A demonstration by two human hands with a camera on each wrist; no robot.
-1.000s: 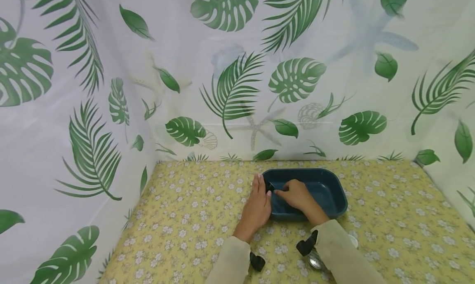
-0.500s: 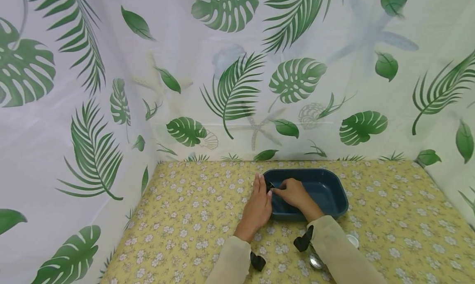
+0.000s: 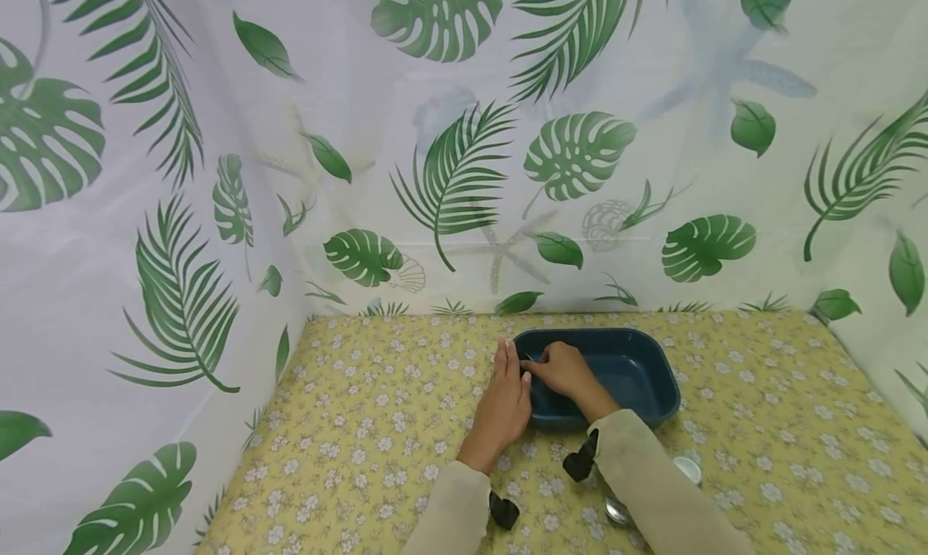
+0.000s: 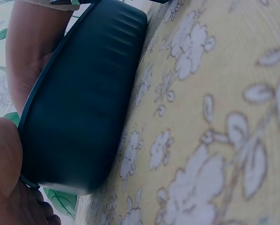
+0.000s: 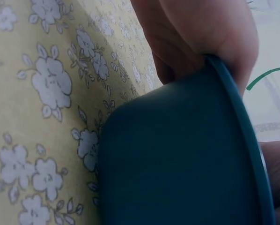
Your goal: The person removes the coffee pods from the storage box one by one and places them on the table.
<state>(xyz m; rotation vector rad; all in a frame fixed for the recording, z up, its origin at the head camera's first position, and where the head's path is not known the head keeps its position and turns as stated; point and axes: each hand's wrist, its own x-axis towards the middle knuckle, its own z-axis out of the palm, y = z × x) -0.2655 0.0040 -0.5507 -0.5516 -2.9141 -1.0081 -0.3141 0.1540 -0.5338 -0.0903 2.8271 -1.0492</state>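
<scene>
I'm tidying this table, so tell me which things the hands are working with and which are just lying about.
In use:
blue tub
left hand, resting against the tub's left end
right hand, reaching inside the tub

Lying about:
small silvery round things by the right sleeve

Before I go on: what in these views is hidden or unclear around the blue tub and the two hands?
- Head view: whatever the right hand pinches at the blue tub rim is hidden by its fingers.
- Head view: a shiny round thing is partly covered by the right sleeve.
- Left wrist view: the left hand is cut off by the edge; the tub's inside is unseen.
- Right wrist view: only the tub's outer wall shows.
</scene>
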